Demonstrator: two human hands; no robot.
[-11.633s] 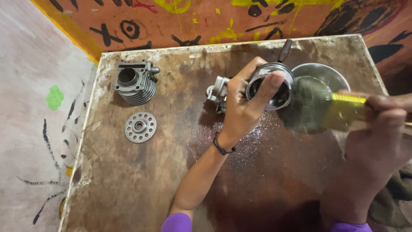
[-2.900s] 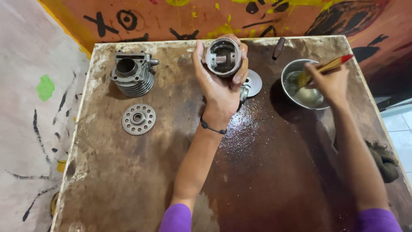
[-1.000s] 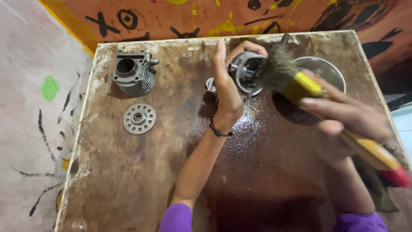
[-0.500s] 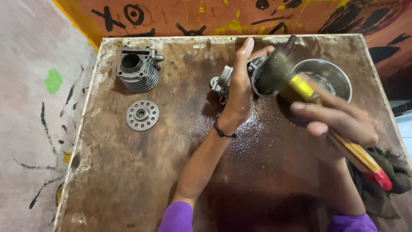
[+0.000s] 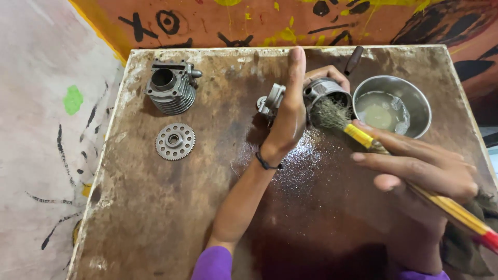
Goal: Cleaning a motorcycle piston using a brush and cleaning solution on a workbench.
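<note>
Painted orange walls with black and yellow marks are bordering a worn brown counter (image 5: 155,228), wet and glistening near its middle. Toward the far right of this counter, a round metal piston-like part (image 5: 326,89) is being held tilted, its open mouth facing the person's right side. The left hand (image 5: 288,116) is gripping it from the left, fingers (image 5: 332,72) curled over the top and clamped on the part, thumb raised upright. A second small metal piece (image 5: 272,99) is lying just beside that hand, on its left; whether it is joined to the part cannot be told.

The right hand (image 5: 420,168) is holding a paintbrush (image 5: 358,132) with a yellow handle, fingers closed together around the handle. The brush's long axis is running from lower right up to upper left, and its bristles are touching the open mouth of the part. The part is thus lying up and to the left of the right hand, with the left hand the nearer of the two.

Just right of the part, a steel bowl (image 5: 415,98) is holding cloudy liquid. A dark handle-like tool (image 5: 354,59) is lying behind the part. Well apart, at far left, a finned engine cylinder (image 5: 170,88) is standing, with a toothed gear disc (image 5: 175,141) lying near it
</note>
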